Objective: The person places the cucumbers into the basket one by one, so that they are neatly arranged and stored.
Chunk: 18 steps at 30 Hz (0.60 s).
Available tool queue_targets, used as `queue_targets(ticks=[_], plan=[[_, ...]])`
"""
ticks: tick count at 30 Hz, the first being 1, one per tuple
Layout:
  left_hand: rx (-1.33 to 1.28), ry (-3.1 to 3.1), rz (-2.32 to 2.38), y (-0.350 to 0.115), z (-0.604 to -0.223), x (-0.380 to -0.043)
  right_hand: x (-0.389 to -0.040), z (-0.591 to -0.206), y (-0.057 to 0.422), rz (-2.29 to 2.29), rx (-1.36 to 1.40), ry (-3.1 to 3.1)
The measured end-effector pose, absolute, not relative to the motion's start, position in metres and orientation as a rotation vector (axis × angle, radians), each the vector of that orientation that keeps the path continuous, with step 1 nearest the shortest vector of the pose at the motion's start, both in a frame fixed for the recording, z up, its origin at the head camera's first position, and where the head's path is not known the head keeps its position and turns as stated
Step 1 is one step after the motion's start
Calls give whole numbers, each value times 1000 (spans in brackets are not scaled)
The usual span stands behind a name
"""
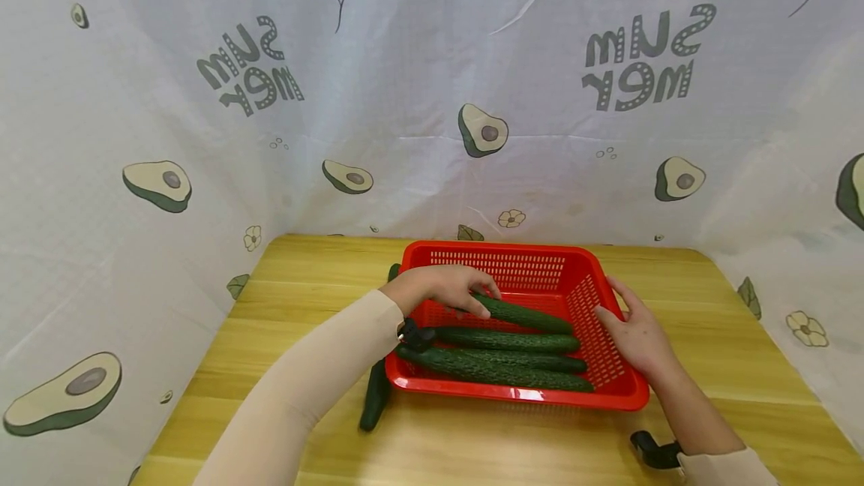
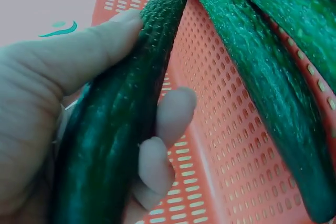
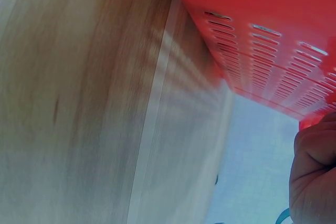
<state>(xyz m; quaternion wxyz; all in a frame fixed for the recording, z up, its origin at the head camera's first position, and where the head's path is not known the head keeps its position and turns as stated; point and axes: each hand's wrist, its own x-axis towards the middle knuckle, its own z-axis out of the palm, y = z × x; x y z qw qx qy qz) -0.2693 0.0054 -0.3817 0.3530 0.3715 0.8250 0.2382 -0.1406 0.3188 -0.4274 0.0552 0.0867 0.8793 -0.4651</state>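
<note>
My left hand grips a long green cucumber inside the red perforated basket. In the left wrist view the thumb lies along one side of that cucumber and curled fingertips show on the other. Several more cucumbers lie side by side in the front part of the basket. At the basket's right rim my right hand holds on, thumb on the inner side and fingers outside. Only part of the right hand shows in the right wrist view, against the basket's outer wall.
Another cucumber lies on the wooden table, left of the basket and partly hidden by the left arm. A white cloth printed with avocados hangs behind and at the sides. Black wrist devices sit on both wrists.
</note>
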Motion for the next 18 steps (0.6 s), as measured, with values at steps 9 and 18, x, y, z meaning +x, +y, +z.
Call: queue_targets(ticks=[9,18], plan=[[884,2228,475,-5,-387,-279,-140,-428,320,-1416,265,2665],[856,2239,438,-12,-393,-282,-140,-427,320,-1420,261,2663]])
